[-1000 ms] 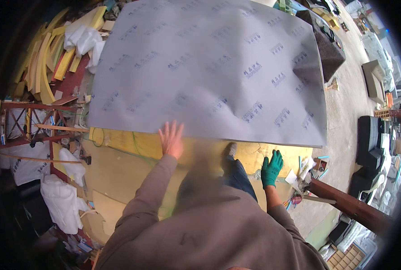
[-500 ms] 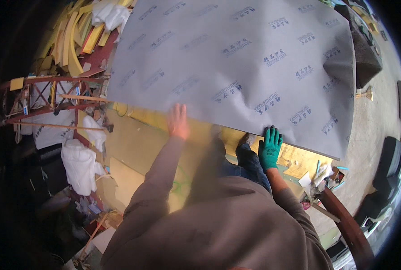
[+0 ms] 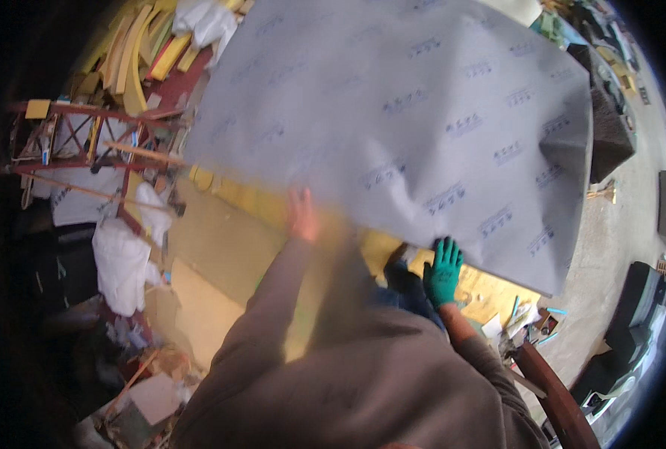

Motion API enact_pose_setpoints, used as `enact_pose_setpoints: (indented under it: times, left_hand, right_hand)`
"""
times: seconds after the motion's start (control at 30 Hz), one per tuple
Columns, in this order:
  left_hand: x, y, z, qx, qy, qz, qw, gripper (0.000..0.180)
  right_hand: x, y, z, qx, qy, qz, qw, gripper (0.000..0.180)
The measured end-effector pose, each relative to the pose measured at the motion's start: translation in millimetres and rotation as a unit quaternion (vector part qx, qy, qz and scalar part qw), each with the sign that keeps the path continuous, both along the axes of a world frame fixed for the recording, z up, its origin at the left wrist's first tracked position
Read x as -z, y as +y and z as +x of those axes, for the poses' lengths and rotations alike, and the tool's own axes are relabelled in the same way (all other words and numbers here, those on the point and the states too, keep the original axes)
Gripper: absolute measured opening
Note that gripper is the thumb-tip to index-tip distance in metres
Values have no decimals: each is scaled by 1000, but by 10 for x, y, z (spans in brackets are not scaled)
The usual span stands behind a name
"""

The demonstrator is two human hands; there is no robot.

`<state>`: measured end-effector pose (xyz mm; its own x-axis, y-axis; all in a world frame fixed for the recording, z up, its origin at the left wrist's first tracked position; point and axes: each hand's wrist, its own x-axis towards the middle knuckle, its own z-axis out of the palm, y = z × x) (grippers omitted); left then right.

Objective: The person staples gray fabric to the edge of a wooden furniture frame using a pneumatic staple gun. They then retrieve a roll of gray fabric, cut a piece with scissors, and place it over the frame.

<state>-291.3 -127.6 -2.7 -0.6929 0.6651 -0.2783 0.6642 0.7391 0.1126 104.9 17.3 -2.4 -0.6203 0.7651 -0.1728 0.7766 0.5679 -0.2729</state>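
Note:
A large grey sheet (image 3: 325,97) with a repeated dark blue print spreads out in front of me, wrinkled toward its right side. My left hand (image 3: 301,215) is bare and slightly blurred, its fingers stretched out at the near edge of the sheet. Whether it presses on the sheet or hovers just short of it, I cannot tell. My right hand (image 3: 443,273) wears a green glove with dark fingertips. Its fingers lie out flat, tips at the sheet's near edge, farther right. Neither hand grips anything.
Below the sheet's near edge shows a yellowish board surface (image 3: 490,292). Curved yellow foam strips (image 3: 134,63) pile up at far left, beside a dark red metal frame (image 3: 71,135) and a white wrapped bundle (image 3: 123,262). A dark red beam (image 3: 553,396) stands near right; black cushions (image 3: 632,314) lie beyond.
The view has shifted, so the sheet and both hands appear slightly lower. Both hands stay near the sheet's near edge with fingers stretched out.

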Motion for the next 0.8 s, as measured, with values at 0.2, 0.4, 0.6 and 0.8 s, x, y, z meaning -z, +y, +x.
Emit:
enact_pose_setpoints:
  times: [0.2, 0.4, 0.6, 0.8]
  left_hand:
    - [-520, 329, -478, 50, -73, -99, 991, 57]
    - [-481, 1823, -1589, 158, -98, 148, 971, 31]
    - [-76, 4038, -2209, 311, -67, 275, 907, 42]
    - [229, 5073, -1991, 328, -66, 262, 905, 50]
  right_hand:
    - [-215, 127, -318, 81, 40, 30, 995, 64]
    - [-217, 488, -1457, 138, 108, 82, 981, 62]
    - [283, 1672, -2428, 209, 106, 162, 959, 67]
    - [437, 2102, -2649, 239, 16, 126, 963, 72]
